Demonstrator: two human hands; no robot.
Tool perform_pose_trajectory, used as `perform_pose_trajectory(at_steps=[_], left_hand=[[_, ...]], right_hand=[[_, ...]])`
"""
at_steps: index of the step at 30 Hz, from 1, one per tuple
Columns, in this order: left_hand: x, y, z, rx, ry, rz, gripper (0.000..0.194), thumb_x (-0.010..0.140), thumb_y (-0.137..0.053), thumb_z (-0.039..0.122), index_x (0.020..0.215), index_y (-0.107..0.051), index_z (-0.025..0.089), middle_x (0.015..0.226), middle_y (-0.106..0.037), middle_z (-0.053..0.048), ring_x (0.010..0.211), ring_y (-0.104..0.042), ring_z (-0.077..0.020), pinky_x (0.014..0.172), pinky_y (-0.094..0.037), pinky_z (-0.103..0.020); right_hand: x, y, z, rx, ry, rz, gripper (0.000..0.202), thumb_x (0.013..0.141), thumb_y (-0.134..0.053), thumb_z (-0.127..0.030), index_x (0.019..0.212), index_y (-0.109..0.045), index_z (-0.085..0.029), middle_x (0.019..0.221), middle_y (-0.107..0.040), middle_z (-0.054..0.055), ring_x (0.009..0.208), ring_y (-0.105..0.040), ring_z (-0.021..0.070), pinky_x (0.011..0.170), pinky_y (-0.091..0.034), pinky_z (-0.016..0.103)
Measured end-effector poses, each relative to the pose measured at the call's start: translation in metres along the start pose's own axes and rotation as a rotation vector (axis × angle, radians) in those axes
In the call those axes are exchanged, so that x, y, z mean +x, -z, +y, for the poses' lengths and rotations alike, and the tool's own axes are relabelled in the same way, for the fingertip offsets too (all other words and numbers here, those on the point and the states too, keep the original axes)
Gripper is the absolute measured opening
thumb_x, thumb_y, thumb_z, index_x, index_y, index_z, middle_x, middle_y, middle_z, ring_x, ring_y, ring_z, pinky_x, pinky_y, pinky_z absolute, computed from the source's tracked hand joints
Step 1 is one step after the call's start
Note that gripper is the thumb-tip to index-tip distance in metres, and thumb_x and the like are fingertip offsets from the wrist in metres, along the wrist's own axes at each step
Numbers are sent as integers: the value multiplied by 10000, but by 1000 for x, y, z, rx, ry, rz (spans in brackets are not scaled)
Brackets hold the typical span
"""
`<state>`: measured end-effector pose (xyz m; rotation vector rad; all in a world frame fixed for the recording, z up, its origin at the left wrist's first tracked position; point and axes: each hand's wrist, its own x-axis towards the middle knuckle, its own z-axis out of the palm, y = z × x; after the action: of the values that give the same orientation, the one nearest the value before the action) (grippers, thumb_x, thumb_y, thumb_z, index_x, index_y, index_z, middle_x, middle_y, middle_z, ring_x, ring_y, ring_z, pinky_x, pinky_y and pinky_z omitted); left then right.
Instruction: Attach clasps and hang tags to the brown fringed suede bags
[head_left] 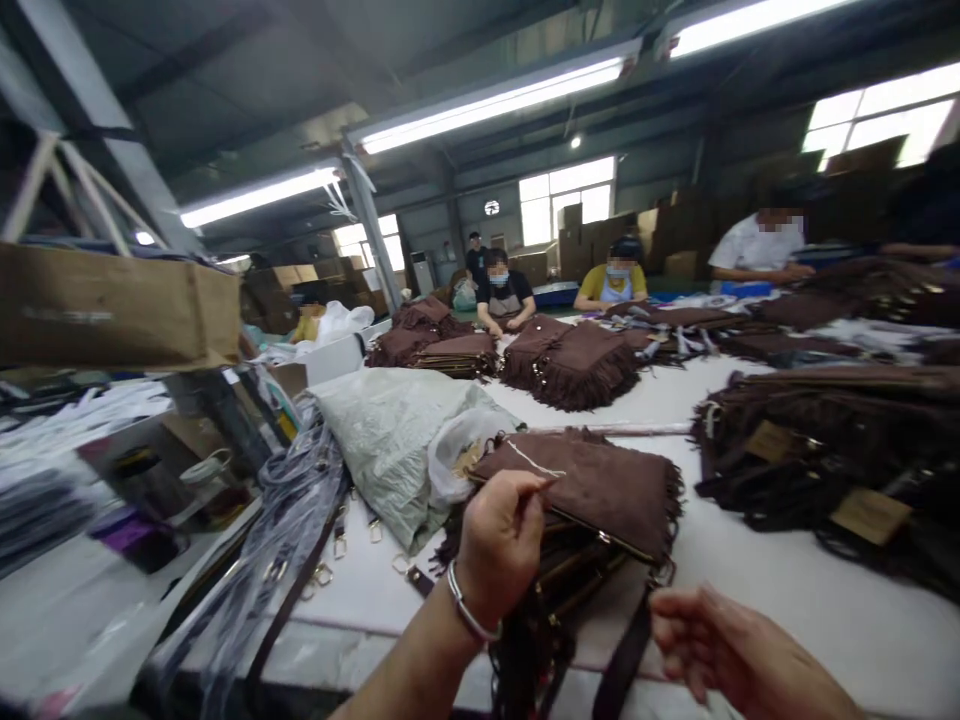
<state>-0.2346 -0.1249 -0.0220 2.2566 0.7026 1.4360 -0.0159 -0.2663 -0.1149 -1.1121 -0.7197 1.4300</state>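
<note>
My left hand (501,535), with a bangle on its wrist, is closed in a pinch above the near edge of a brown fringed bag (607,480). A thin white string (529,458) runs from its fingertips across the bag's top. The bag lies on a stack of similar bags, its zipper edge toward me. Lower right, my right hand (705,640) is beside a dark strap (628,650) that hangs from the bag's metal ring. Its fingers are curled and blurred; whether they touch the strap is unclear.
Left of the stack are a clear plastic bag (450,455), a grey-green sack (397,430), loose metal buckles and wrapped straps (300,500). More brown bags (832,440) are piled at right and further back (570,360). Several people sit across the table.
</note>
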Motion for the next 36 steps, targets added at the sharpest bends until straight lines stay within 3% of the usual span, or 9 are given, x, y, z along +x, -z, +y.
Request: perform_pose_trajectory(at_steps=[3, 6, 10, 13, 19, 22, 27, 32, 36], left_hand=[[-25, -31, 37, -101, -176, -265, 189, 890, -504, 124, 1009, -631, 198, 1004, -690, -102, 937, -649, -188, 825, -526, -290], [-49, -56, 52, -151, -207, -557, 217, 925, -451, 162, 978, -657, 199, 921, -706, -91, 818, -658, -166, 719, -522, -246], [-78, -82, 47, -112, -331, -782, 209, 929, -463, 223, 929, -671, 205, 865, -711, -69, 727, -643, -155, 638, -481, -226], [-91, -96, 41, -99, -412, -902, 137, 900, -540, 275, 905, -668, 223, 892, -712, -42, 710, -630, -146, 610, -451, -217], [-92, -101, 43, -61, -453, -1055, 181, 877, -598, 393, 876, -663, 224, 869, -710, -30, 682, -622, -138, 569, -416, -225], [-84, -102, 44, -120, -235, -951, 111, 860, -608, 301, 883, -660, 206, 838, -690, -46, 732, -628, -151, 648, -455, -236], [-70, -119, 33, -82, 280, -378, 141, 887, -539, 251, 931, -658, 188, 927, -661, -94, 897, -605, -212, 825, -468, -333], [-66, -154, 22, -419, 626, -264, 236, 859, -596, 356, 975, -669, 163, 960, -701, -100, 900, -636, -215, 847, -481, -333], [-69, -175, 20, -717, 916, -141, 286, 811, -643, 413, 889, -668, 139, 853, -692, -87, 802, -662, -198, 755, -504, -311]], right_hand=[[-3, -26, -17, 344, -54, -94, 544, 900, -448, -608, 1103, -680, -161, 1112, -693, 159, 976, -672, 250, 835, -516, 375], [-5, -17, -24, 528, 11, 11, 407, 925, -487, -507, 1066, -665, -170, 1055, -698, 109, 950, -664, 199, 903, -496, 355], [-17, 10, -24, 521, 66, 149, 191, 864, -641, -335, 978, -642, -182, 699, -594, -19, 630, -587, 103, 623, -506, 229], [-25, 18, -24, 434, 57, 174, 209, 821, -700, -333, 926, -627, -168, 601, -471, -71, 426, -358, 27, 379, -258, 134], [-29, 26, -17, 172, 139, 206, 276, 789, -731, -385, 772, -602, -142, 608, -508, -54, 407, -255, -1, 373, -139, 159], [-29, 36, -11, 36, 155, 221, 307, 781, -731, -407, 927, -656, -148, 776, -657, 19, 413, -287, 1, 378, -169, 174], [-20, 51, -10, -193, 175, 342, 405, 750, -731, -442, 1014, -703, -136, 855, -729, 86, 423, -330, 33, 386, -221, 206], [-6, 58, -12, -593, 445, 429, 233, 843, -626, -371, 929, -745, -190, 842, -740, 58, 678, -628, 168, 620, -493, 288], [1, 59, -22, -969, 753, 385, 196, 922, -527, -284, 967, -704, -215, 906, -709, 70, 850, -648, 204, 802, -502, 334]])
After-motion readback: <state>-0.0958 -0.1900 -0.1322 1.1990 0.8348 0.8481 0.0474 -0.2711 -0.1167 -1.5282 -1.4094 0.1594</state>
